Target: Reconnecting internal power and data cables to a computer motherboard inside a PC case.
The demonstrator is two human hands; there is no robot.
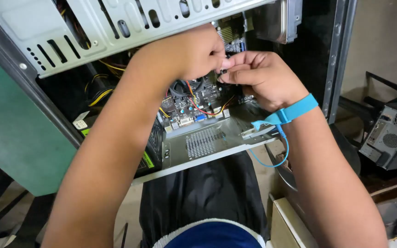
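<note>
Both hands (226,64) inside computer case (116,27) (drive cage overhead), wires (198,108) beneath.

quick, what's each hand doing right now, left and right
left hand: curled closed inside the open computer case; what it grips cannot be told.
right hand: fingers pinched shut on a small dark connector.

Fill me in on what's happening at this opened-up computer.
A person leans over an open computer case with both hands inside it. The left hand and right hand meet above the motherboard, pinching a small dark connector; its details are too small to tell. A blue wrist strap circles the right wrist, its cord clipped to the case.
</note>
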